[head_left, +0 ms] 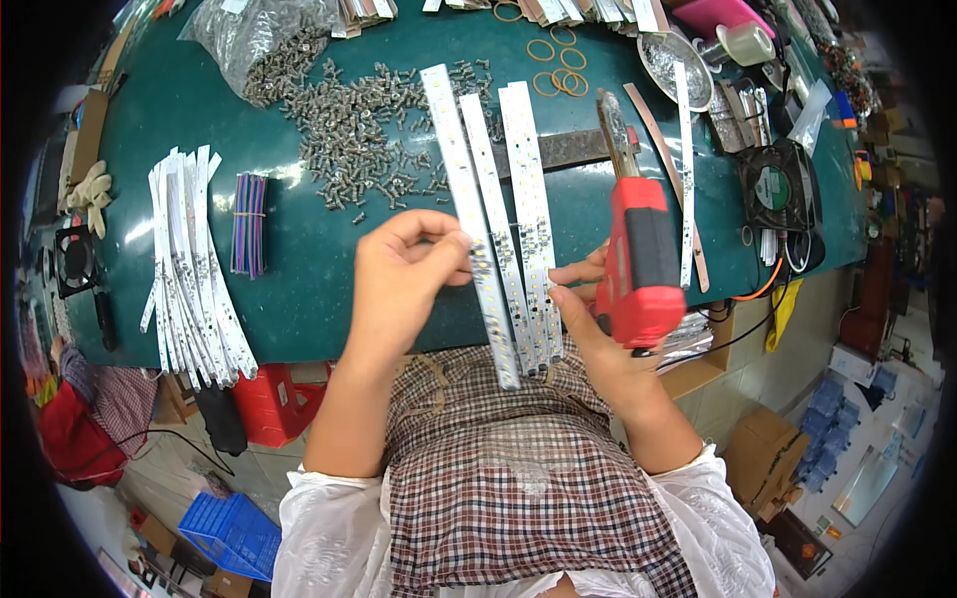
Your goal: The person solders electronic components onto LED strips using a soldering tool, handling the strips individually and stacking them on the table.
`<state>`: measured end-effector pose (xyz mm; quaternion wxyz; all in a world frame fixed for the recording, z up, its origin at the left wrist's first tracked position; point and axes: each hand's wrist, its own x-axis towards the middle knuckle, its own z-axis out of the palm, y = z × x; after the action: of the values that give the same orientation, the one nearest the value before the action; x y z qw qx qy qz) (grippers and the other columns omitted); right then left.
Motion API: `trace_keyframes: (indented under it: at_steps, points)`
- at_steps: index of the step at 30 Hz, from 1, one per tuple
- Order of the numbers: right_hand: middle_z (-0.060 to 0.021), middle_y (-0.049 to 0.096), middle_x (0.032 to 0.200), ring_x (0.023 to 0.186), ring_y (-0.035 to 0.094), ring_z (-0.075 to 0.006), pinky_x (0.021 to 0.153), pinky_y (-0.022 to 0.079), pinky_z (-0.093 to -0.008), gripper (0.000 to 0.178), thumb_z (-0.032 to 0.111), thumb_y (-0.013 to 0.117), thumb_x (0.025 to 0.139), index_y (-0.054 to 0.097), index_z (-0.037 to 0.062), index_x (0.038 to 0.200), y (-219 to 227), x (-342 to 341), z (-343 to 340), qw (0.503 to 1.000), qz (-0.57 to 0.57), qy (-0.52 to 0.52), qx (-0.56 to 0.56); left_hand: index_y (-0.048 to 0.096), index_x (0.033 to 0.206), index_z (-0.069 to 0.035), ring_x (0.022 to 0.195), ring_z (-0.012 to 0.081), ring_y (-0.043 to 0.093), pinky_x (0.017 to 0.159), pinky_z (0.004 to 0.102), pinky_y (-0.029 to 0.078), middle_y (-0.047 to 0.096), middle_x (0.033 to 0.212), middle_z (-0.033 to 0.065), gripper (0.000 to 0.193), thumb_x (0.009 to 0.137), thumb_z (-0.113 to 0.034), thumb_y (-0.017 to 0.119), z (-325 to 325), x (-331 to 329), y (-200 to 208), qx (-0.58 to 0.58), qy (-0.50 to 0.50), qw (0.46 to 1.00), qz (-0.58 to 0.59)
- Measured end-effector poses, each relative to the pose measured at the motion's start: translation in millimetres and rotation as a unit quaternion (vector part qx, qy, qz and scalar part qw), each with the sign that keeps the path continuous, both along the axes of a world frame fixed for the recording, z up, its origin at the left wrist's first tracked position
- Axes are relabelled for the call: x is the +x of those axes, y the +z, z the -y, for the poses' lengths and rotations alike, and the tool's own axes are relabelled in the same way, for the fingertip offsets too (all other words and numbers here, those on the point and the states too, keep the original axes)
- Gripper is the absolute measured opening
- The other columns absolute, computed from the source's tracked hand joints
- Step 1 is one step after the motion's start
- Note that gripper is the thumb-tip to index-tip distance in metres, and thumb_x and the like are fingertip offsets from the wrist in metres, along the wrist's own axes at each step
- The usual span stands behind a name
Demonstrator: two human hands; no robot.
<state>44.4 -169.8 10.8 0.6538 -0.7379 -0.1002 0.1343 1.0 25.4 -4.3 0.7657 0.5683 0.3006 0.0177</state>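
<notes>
My left hand (404, 274) is closed, thumb and fingers pinching the edge of a narrow white LED strip board (461, 169). That board slants from the table toward my lap. To its right, several more white LED boards (528, 169) stand side by side, their near ends over my apron. My right hand (598, 299) pinches the right edge of these boards between thumb and finger. A red-and-black handled tool (643, 249) with a metal front end lies over my right hand and hides part of it. I cannot make out how the hand bears it.
Loose metal connectors (364, 130) are heaped beside a plastic bag (249, 35). At left lie a fanned stack of LED boards (189, 269) and a wire bundle (249, 224). Rubber bands (570, 58) and a dark metal bar (568, 149) lie beyond; a fan (783, 189) stands right.
</notes>
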Motion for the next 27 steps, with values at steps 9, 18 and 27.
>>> trace_keyframes:
  at_steps: [9,18,27]
  points:
    - [-0.0183,0.050,0.107,0.090,0.059,-0.0369,0.065,0.052,-0.0435,0.063,0.008,0.083,0.064,0.047,0.0033,0.115,-24,2,-27,0.886,0.343,0.013,-0.310,0.066,0.094,0.000,0.072,0.0108,0.067,0.061,0.0224,0.053,0.069,0.084,0.0050,0.010,0.090,-0.008,0.067,-13,-6,-5,0.089,-0.001,0.994,-0.060]
    - [-0.0179,0.050,0.108,0.091,0.059,-0.0394,0.069,0.052,-0.0460,0.063,0.013,0.084,0.066,0.046,0.0023,0.115,-30,24,-11,0.871,0.324,-0.040,-0.367,0.066,0.096,0.003,0.074,0.0126,0.068,0.062,0.0236,0.054,0.070,0.085,0.0078,0.012,0.090,-0.008,0.066,0,5,-12,0.063,-0.034,0.996,-0.060]
    - [-0.0140,0.050,0.104,0.093,0.055,-0.0350,0.076,0.047,-0.0423,0.070,0.011,0.091,0.059,0.047,0.0025,0.113,-25,38,4,0.873,0.286,-0.095,-0.382,0.066,0.094,0.006,0.072,0.0135,0.069,0.063,0.0240,0.055,0.071,0.083,0.0102,0.015,0.088,-0.008,0.067,23,30,-23,0.136,-0.057,0.987,-0.069]
